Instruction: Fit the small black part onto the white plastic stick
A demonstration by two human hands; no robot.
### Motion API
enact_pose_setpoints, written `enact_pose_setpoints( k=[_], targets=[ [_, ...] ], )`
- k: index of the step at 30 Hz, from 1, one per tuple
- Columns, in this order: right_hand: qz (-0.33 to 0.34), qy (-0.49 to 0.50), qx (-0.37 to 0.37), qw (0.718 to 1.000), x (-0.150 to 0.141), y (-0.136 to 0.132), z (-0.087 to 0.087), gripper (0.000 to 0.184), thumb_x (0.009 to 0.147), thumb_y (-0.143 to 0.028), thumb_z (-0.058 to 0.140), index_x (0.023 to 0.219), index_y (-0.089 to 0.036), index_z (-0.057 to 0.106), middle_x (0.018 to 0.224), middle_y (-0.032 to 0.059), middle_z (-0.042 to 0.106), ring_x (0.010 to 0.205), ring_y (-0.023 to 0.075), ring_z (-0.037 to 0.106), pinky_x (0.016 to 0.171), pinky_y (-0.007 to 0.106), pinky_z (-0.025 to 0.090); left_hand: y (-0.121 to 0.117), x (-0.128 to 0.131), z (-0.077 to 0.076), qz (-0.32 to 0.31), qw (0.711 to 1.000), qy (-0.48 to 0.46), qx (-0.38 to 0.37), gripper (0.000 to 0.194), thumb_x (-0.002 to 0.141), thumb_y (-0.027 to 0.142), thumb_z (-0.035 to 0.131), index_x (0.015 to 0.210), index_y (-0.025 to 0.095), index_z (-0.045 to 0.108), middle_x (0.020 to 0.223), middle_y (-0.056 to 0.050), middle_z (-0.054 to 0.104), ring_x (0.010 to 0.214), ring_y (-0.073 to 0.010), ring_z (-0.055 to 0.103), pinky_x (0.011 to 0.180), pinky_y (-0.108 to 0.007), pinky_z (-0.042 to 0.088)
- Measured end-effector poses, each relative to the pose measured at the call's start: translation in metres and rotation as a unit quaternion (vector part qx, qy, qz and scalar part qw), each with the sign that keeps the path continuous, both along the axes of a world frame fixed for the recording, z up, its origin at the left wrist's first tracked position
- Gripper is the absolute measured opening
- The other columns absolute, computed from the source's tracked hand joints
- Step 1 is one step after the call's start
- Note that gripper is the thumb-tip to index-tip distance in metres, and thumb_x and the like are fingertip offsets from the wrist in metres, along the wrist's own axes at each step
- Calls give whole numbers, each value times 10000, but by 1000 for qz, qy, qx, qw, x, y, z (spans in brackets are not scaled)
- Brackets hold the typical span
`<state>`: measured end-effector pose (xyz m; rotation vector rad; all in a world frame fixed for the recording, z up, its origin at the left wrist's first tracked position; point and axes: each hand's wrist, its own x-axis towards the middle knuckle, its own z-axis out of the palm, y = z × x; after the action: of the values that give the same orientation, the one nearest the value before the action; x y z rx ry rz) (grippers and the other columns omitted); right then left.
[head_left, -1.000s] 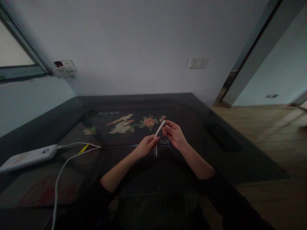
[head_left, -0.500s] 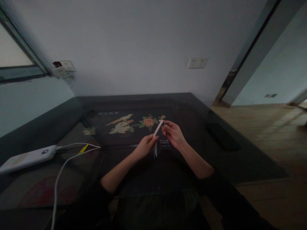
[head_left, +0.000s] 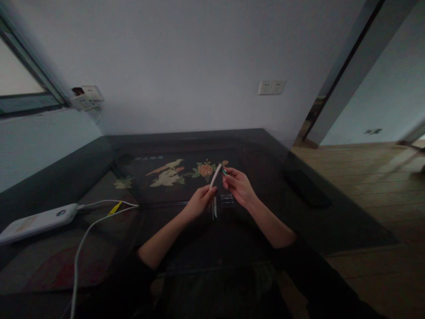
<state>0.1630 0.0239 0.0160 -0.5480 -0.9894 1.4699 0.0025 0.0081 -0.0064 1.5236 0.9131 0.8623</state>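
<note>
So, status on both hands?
Left hand gripping slim white object. Right hand pinching small greenish item beside object's tip. Transparent item nearby, apparently not obstructing.

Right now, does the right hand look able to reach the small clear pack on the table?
Likely yes: the clear pack lies near the right hand, seemingly uncovered, though that hand pinches a small green-marked item.

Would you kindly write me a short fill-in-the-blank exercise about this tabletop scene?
The ____ hand grips a slim white object.
The tag on the white cable is ____.
The dark rectangular object lies nearer the ____ hand than the other.

Missing words: left; yellow; right.
</note>
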Motion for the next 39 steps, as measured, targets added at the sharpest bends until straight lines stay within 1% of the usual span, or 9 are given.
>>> enact_pose_setpoints(
  k=[7,13,18,20,23,26,29,32,39],
  targets=[
    [-7,5,-11,1000,0,1,-2,332,550,-289,837,829,-171,701,558,-36,572,471,61,463,442,193,344,-2,1,1,48,995,64,54,348,857,477,437,695,169,433,531,67,348,453,-65,308,440,-199,230],
    [-8,3,-14,1000,1,3,-2,321,591,-287,818,862,-157,706,565,-31,570,480,53,463,454,183,346,-10,4,4,-8,995,69,65,327,864,452,426,698,170,428,540,63,359,462,-65,308,441,-195,229],
    [-3,3,-15,1000,0,1,2,345,578,-311,823,863,-160,701,577,-33,570,485,58,466,453,190,344,-11,5,4,-60,998,15,8,368,839,525,442,710,186,383,526,80,332,426,-56,290,414,-190,227],
    [-7,-1,-11,1000,0,0,2,362,561,-314,831,862,-163,699,580,-37,567,485,60,460,453,197,349,-9,4,4,-50,999,9,0,383,825,543,460,707,187,379,527,81,330,422,-54,295,409,-189,230],
    [-14,-7,-6,1000,0,-1,2,365,541,-324,839,838,-171,692,576,-42,560,481,65,455,445,204,350,-5,3,3,-8,1000,12,1,387,823,548,458,709,184,388,536,78,335,421,-55,307,411,-191,232],
    [-15,-15,-1,1000,0,-1,1,361,547,-335,836,835,-176,685,585,-37,559,488,69,462,443,207,349,-2,2,3,32,999,37,18,371,843,523,437,710,177,409,539,70,353,428,-60,322,422,-196,233],
    [-18,-23,3,1000,0,-1,1,362,558,-346,829,842,-175,684,593,-33,558,488,69,457,444,211,350,-2,1,2,45,996,60,38,350,857,487,428,710,170,428,537,66,358,443,-65,322,434,-198,233],
    [-22,-19,-3,1000,0,0,0,357,547,-344,835,825,-178,684,598,-35,562,484,66,455,440,210,350,-5,2,3,35,996,62,47,334,865,470,421,718,169,432,545,65,353,458,-69,322,442,-200,238],
    [-9,-17,-6,1000,1,1,0,336,601,-331,812,868,-169,688,576,-35,565,484,55,465,452,188,349,-9,4,3,-30,996,58,54,336,863,480,420,737,169,434,556,66,357,465,-64,310,441,-191,241]
  ],
)
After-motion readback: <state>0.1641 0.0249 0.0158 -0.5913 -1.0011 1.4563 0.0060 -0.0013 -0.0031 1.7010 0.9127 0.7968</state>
